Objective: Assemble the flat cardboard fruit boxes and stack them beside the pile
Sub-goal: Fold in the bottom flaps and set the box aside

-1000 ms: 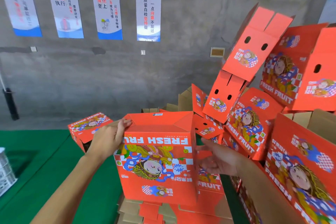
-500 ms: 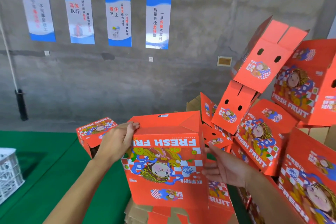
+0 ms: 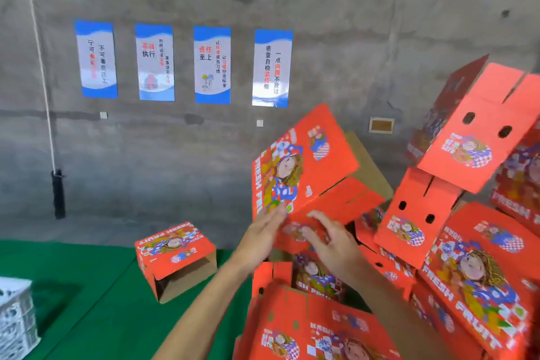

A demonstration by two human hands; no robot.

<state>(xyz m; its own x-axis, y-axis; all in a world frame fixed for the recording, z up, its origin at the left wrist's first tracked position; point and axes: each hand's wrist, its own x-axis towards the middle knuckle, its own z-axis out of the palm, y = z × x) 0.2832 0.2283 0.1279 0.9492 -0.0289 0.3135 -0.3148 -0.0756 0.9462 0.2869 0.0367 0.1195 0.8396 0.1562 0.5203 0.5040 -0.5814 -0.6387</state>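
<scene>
So the assembled box (image 3: pixel 304 166) is up in the air, tilted, just above and ahead of both hands, heading toward the heap of built boxes (image 3: pixel 455 237) on the right. Left hand (image 3: pixel 263 235) and right hand (image 3: pixel 333 238) sit close together under its lower edge, fingers spread, gripping nothing; touching or not, can't tell.

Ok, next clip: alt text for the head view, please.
A tilted orange fruit box hangs in the air just above the left hand and right hand, both with fingers spread beneath it. A heap of assembled boxes rises to the right; one box lies open-ended on the green floor.
</scene>
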